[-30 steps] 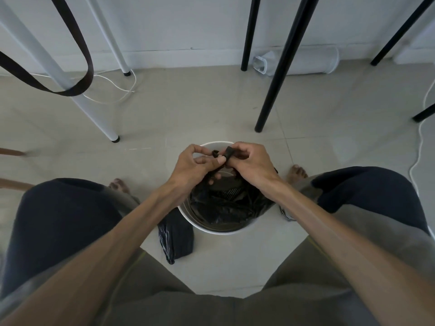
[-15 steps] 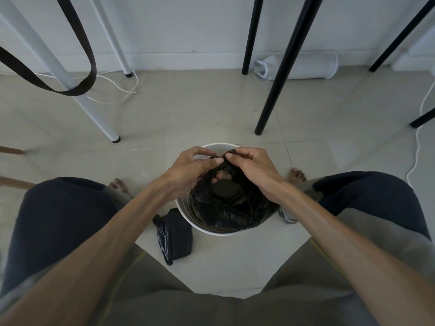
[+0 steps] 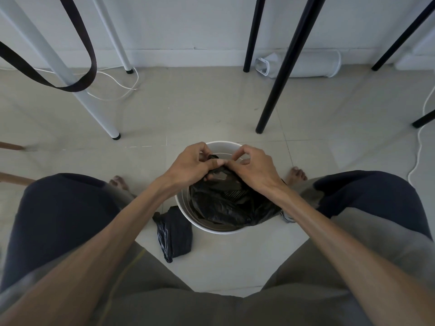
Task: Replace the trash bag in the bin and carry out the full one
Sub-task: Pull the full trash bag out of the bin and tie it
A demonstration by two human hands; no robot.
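Observation:
A round white bin (image 3: 226, 146) stands on the tiled floor between my knees. A full black trash bag (image 3: 226, 203) sits inside it, bulging over the near right rim. My left hand (image 3: 191, 164) and my right hand (image 3: 253, 167) meet above the bin, fingertips touching. Both pinch the gathered top of the black bag between thumb and fingers. A folded black bag (image 3: 174, 232) lies flat on the floor just left of the bin.
A black table leg (image 3: 280, 81) stands just beyond the bin, a white leg (image 3: 77, 90) to the far left. A dark strap (image 3: 87, 64) hangs at upper left. White cables (image 3: 117, 87) trail near the wall, where a white cylinder (image 3: 303, 64) lies.
Both hands kept working the bag's top, shifting slightly toward the bin's far rim. The short black ends that stood up between the fingers a second ago are drawn down under them.

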